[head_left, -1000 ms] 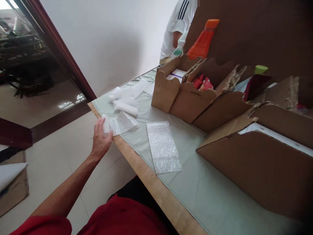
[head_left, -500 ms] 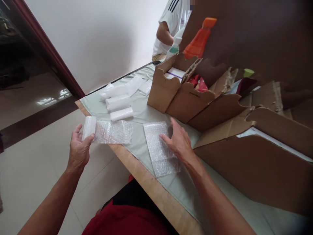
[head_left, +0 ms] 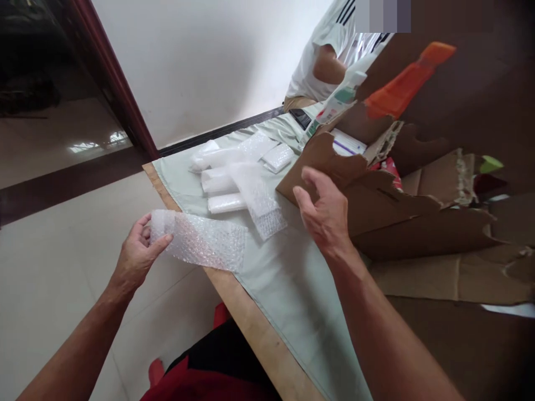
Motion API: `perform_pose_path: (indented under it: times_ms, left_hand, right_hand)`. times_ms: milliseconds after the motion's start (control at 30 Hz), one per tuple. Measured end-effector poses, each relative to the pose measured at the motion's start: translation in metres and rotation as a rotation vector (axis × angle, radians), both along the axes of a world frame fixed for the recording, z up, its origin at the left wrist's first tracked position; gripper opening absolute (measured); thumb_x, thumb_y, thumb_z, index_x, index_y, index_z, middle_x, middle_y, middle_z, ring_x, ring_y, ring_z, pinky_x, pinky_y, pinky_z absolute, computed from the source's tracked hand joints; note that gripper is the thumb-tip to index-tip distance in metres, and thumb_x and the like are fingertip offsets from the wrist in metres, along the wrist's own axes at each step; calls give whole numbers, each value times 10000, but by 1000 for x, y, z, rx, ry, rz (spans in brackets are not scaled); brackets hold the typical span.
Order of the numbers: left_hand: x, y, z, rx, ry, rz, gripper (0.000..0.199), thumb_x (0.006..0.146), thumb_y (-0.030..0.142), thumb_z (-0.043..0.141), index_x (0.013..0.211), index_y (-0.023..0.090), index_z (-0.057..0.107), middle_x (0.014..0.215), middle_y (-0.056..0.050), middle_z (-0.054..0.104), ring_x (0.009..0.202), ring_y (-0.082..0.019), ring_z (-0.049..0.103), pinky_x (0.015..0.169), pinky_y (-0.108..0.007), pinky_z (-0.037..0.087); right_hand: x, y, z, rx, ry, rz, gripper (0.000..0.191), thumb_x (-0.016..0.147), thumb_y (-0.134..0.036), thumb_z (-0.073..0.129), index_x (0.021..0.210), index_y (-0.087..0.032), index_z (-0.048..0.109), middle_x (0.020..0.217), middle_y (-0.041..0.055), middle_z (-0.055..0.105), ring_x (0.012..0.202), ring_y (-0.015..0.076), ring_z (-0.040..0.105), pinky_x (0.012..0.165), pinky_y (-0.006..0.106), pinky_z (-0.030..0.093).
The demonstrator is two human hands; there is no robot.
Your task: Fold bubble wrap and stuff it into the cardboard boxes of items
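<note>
My left hand point(head_left: 140, 245) pinches the folded end of a bubble wrap strip point(head_left: 209, 243) between thumb and fingers. The strip's loose end stretches right, over the table edge. My right hand point(head_left: 324, 209) hovers above the table with thumb and fingers apart, holding nothing. To its left, another bubble wrap piece point(head_left: 261, 206) lies slantwise across the white wrapped rolls. One roll point(head_left: 227, 203) lies nearest me, with a second roll point(head_left: 218, 181) behind it. A small bubble-wrapped packet point(head_left: 278, 157) rests farther back, close to the cartons.
Open cardboard boxes point(head_left: 401, 209) line the right side of the cloth-covered table point(head_left: 292, 289). An orange-capped bottle point(head_left: 401, 86) and a clear bottle point(head_left: 343, 97) stand at the boxes. A person in a white shirt point(head_left: 311, 72) is at the far end, near a dark phone-like object point(head_left: 300, 118).
The bubble wrap piece near my right hand has moved left and back onto the rolls, and that hand is now away from it. The left-hand strip has opened out somewhat. The view has shifted.
</note>
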State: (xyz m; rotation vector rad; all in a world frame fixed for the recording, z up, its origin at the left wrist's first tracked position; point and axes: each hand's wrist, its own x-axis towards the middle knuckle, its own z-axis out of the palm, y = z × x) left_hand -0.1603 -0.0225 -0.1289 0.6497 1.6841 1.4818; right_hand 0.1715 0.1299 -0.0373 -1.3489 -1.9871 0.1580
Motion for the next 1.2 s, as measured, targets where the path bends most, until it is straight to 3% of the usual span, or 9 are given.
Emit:
perform_pose_path:
  times_ms: [133, 333, 433, 533, 767, 900, 1000, 1100, 1200]
  left_hand:
    - [2, 2, 1, -64, 89, -30, 806, 604, 426, 888, 1324, 202, 603, 996, -26, 736, 818, -178, 692, 698, -244, 541]
    - [11, -3, 25, -44, 128, -50, 553, 636, 460, 839, 1087, 176, 691, 878, -10, 727, 726, -161, 650, 653, -239, 525]
    - [13, -2, 48, -70, 249, -165, 523, 648, 470, 834, 1069, 184, 711, 848, -20, 738, 715, -191, 658, 618, -260, 527]
    - [18, 8, 77, 17, 438, -261, 512, 683, 483, 812, 1100, 195, 743, 844, -22, 740, 724, -213, 657, 608, -277, 519]
    - [62, 104, 146, 270, 956, -553, 444, 840, 314, 725, 1247, 139, 705, 946, 5, 713, 961, -237, 696, 923, -337, 530]
    - [97, 142, 156, 266, 1172, -552, 709, 946, 401, 587, 1515, 23, 397, 1394, -70, 586, 1404, -379, 460, 1170, -546, 314]
    - [130, 109, 135, 490, 1124, -596, 660, 900, 386, 674, 1462, 88, 498, 1449, -123, 582, 1426, -372, 463, 1218, -551, 305]
    - [166, 34, 100, 597, 894, -988, 550, 876, 368, 738, 1385, 212, 601, 1439, -130, 608, 1363, -333, 560, 1179, -521, 426]
    - [200, -38, 69, 521, 622, -1207, 969, 800, 460, 828, 1609, 315, 316, 1643, -141, 395, 1506, -379, 398, 1209, -565, 398]
  right_hand:
    - [18, -44, -37, -134, -52, 37, 299, 921, -378, 582, 1146, -222, 703, 1259, 124, 715, 1152, 322, 666, 972, 535, 522]
    - [-27, -55, -49, -235, -190, 55, 630, 861, -414, 701, 1434, -197, 556, 1507, 167, 558, 1319, 371, 553, 1045, 551, 454]
    - [-37, -38, -44, -292, -142, -9, 303, 892, -241, 605, 1169, -196, 720, 1323, 137, 699, 1193, 329, 635, 1000, 474, 469]
    - [-15, -42, -37, -264, -45, -97, 292, 954, -222, 463, 985, -196, 752, 1037, 95, 777, 977, 267, 707, 883, 382, 502]
    - [74, -140, -16, -139, 334, -277, 247, 937, -402, 561, 919, -223, 731, 846, 15, 746, 759, 201, 689, 698, 286, 523]
    - [94, -194, -15, -91, 374, -359, 173, 925, -375, 629, 876, -241, 726, 745, -16, 713, 657, 166, 664, 628, 252, 509]
    - [98, -220, -17, -58, 411, -354, 123, 939, -308, 631, 865, -249, 709, 731, -30, 690, 626, 142, 642, 619, 233, 508]
    - [97, -234, -14, -48, 450, -307, 104, 955, -236, 618, 906, -257, 707, 799, -30, 701, 687, 133, 657, 666, 220, 527]
    - [94, -243, -7, -87, 476, -146, 140, 963, -208, 610, 965, -272, 735, 986, -5, 729, 885, 149, 697, 825, 247, 556]
